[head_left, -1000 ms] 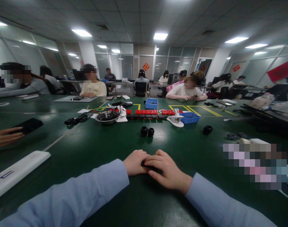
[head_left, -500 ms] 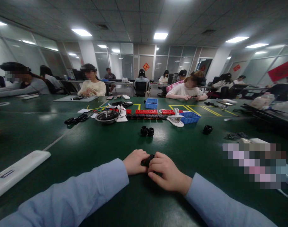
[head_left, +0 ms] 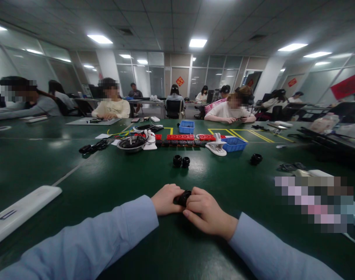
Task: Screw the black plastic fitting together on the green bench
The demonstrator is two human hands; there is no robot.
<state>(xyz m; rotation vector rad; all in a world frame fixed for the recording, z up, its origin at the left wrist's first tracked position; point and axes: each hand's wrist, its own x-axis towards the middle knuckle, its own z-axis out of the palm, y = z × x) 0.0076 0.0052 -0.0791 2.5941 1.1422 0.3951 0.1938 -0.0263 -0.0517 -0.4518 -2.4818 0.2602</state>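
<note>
My left hand (head_left: 165, 199) and my right hand (head_left: 208, 212) rest together on the green table (head_left: 107, 182), both in pale blue sleeves. Their fingers are curled around one small round black part (head_left: 183, 197), which shows between them; most of it is hidden by my fingers. Two similar black round parts (head_left: 181, 161) stand side by side farther out on the table, and a third black part (head_left: 256, 159) lies off to the right.
A white power strip (head_left: 20, 212) lies at the left. Beyond the black parts sit a round dish (head_left: 132, 144), red and black blocks (head_left: 180, 140), a white clamp (head_left: 216, 147) and two blue bins (head_left: 234, 144). Several people sit at tables behind.
The black part between my fingers has come into view as my right hand turned slightly. Another person's hand and the dark object at the far left edge are gone.
</note>
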